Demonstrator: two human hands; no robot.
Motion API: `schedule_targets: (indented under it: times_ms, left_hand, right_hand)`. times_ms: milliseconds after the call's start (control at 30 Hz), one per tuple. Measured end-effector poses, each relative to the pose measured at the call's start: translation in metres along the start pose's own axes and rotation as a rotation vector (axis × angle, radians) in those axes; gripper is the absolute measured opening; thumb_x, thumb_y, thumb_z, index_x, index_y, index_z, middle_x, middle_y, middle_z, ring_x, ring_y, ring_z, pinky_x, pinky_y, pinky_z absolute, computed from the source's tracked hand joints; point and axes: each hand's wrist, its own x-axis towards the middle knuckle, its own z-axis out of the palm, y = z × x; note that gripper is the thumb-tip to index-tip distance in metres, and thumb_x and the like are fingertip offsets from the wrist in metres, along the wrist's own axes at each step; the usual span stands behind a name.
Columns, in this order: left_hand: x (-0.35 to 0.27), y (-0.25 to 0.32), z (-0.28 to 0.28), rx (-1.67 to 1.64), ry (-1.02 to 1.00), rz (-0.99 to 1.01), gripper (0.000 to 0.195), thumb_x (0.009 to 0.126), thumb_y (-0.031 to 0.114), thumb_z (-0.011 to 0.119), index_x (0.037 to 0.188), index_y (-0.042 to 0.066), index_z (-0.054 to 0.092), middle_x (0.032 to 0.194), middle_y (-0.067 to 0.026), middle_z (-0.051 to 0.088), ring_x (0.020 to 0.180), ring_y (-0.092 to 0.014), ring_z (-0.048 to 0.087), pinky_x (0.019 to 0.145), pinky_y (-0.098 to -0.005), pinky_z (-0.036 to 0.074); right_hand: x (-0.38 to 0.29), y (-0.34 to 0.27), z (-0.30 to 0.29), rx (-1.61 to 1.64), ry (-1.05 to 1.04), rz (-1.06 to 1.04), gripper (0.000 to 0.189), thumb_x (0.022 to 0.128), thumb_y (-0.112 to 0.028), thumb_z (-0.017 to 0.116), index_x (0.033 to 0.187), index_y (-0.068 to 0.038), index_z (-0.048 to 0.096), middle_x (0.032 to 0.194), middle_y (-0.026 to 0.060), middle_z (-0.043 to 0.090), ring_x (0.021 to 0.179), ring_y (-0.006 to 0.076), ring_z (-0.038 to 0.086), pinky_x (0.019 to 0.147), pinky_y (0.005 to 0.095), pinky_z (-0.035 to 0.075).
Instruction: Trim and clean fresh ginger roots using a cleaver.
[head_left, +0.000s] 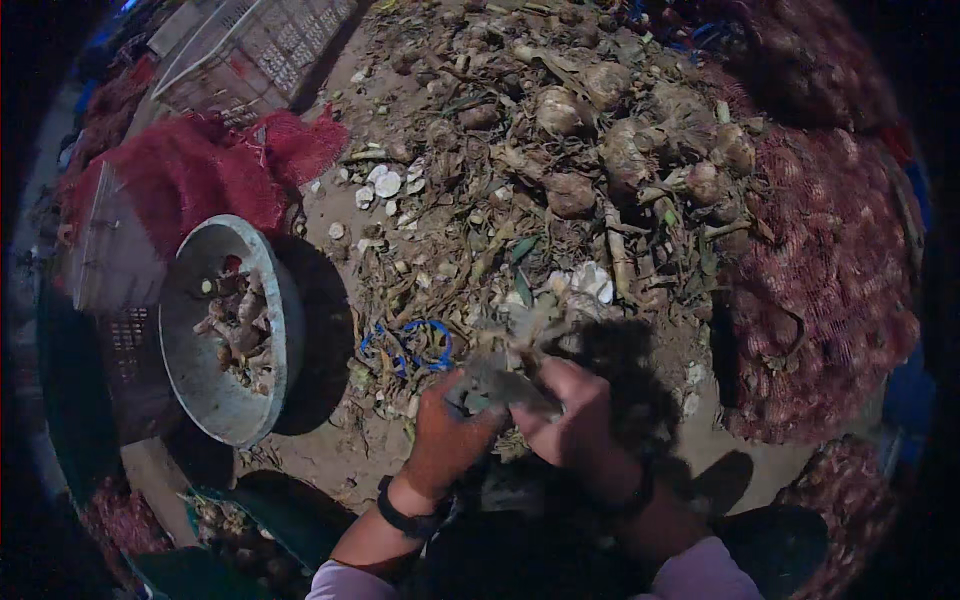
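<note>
My left hand (454, 435), with a dark band on its wrist, and my right hand (570, 412) meet low in the middle. Between them both grip a greyish-brown dried plant piece (499, 386), blurred, so its exact shape is unclear. Just beyond my fingers lie white peeled pieces (592, 282) and a blue plastic loop (431, 337) among dry leaves. Farther out is a heap of soil-covered bulbs (561, 111) with dried stalks, probably garlic or onion.
To the left, a tilted grey basin (221, 360) holds knobbly root-like pieces (244, 322). A red mesh cloth (202, 172) lies behind it, near a plastic crate (255, 60). Full red mesh sacks (817, 300) border the right side. White cut discs (387, 184) are scattered on the ground.
</note>
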Motion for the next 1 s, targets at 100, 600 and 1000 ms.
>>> schedule_targets:
  times_ms: [100,600,1000]
  left_hand:
    - [-0.001,0.012,-0.021,0.046,0.296,0.563,0.038,0.068,0.006,0.068,0.105,0.004,0.061,0.094,-0.0113,0.065,0.093,-0.029,0.061,0.082,-0.0385,0.048]
    - [0.186,-0.040,0.047,0.154,0.208,-0.026,0.044,0.083,0.015,0.054,0.123,-0.001,0.049,0.099,-0.0174,0.065,0.085,-0.021,0.062,0.076,-0.0349,0.049]
    - [0.011,-0.021,-0.017,0.012,0.004,0.131,0.046,0.077,0.009,0.067,0.119,-0.001,0.049,0.106,-0.0116,0.059,0.097,-0.018,0.057,0.086,-0.0330,0.046]
  right_hand:
    - [-0.007,0.025,0.001,-0.096,-0.115,0.064,0.016,0.064,-0.016,0.069,0.065,-0.004,0.059,0.059,0.0121,0.053,0.056,0.0321,0.055,0.050,0.0394,0.044]
    - [-0.002,0.045,-0.009,0.138,0.237,0.621,0.031,0.075,-0.022,0.065,0.097,0.000,0.063,0.085,0.0175,0.067,0.081,0.0331,0.064,0.075,0.0387,0.050]
    - [0.020,-0.023,-0.007,-0.281,-0.211,-0.040,0.022,0.060,-0.018,0.066,0.073,-0.007,0.053,0.065,0.0129,0.051,0.064,0.0339,0.056,0.057,0.0434,0.044]
